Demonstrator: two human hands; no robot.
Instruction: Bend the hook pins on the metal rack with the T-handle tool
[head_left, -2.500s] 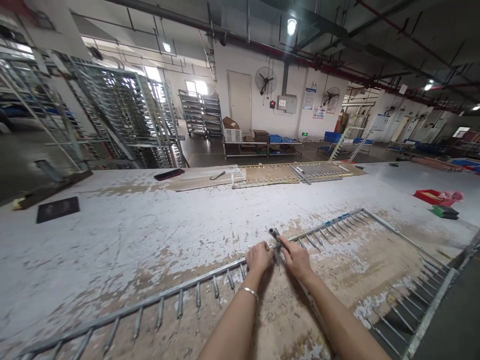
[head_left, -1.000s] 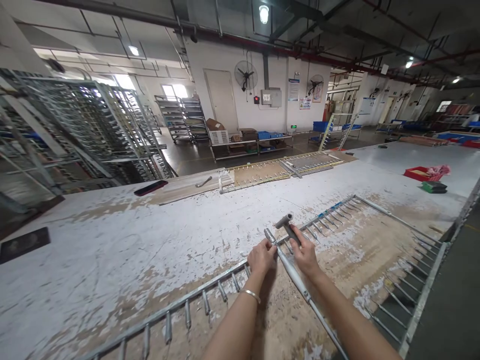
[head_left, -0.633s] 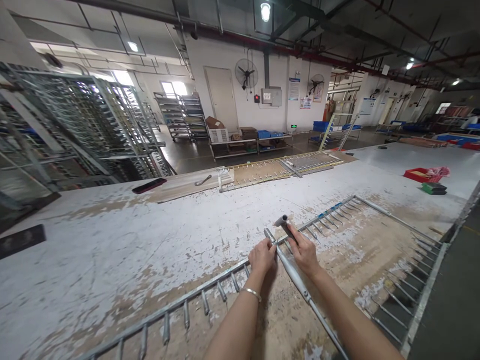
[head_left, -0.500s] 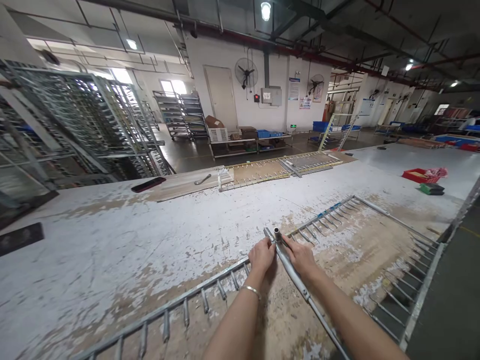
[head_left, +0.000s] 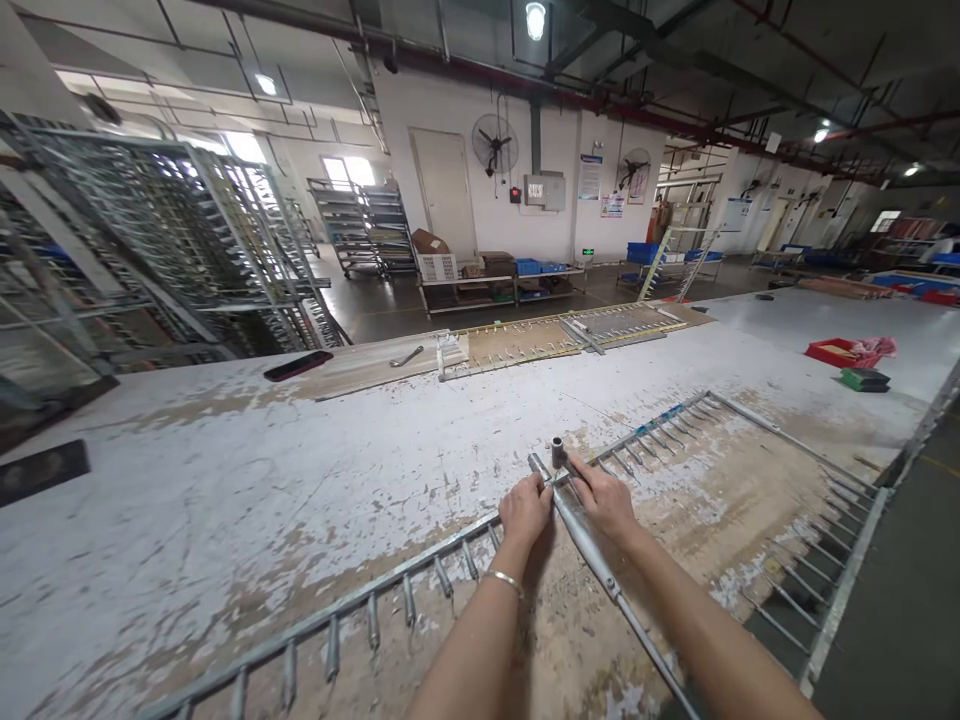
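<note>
A long metal frame (head_left: 360, 598) with a row of spring-like pegs lies on the worktable. Across its rail runs a metal crossbar (head_left: 589, 550), thicker near the joint and thin toward me. My left hand (head_left: 525, 508) is closed around the rail just left of that joint. A short metal tube (head_left: 557, 453) stands upright over the joint, its open end up. My right hand (head_left: 604, 498) is closed at the tube's lower end, index finger reaching against it; its grip is partly hidden. Whether the tube touches the rail I cannot tell.
The worktable (head_left: 360, 470) has worn white paint. Toward its far edge lie a wrench (head_left: 406, 357), a dark phone-like object (head_left: 298, 366) and another pegged frame (head_left: 517, 350). A red tray (head_left: 829, 352) and green block (head_left: 864, 380) sit right. Metal racks (head_left: 172, 230) stand left.
The short metal tube has risen slightly and stands more upright, with my right hand shifted a little along with it. My left hand stays on the rail.
</note>
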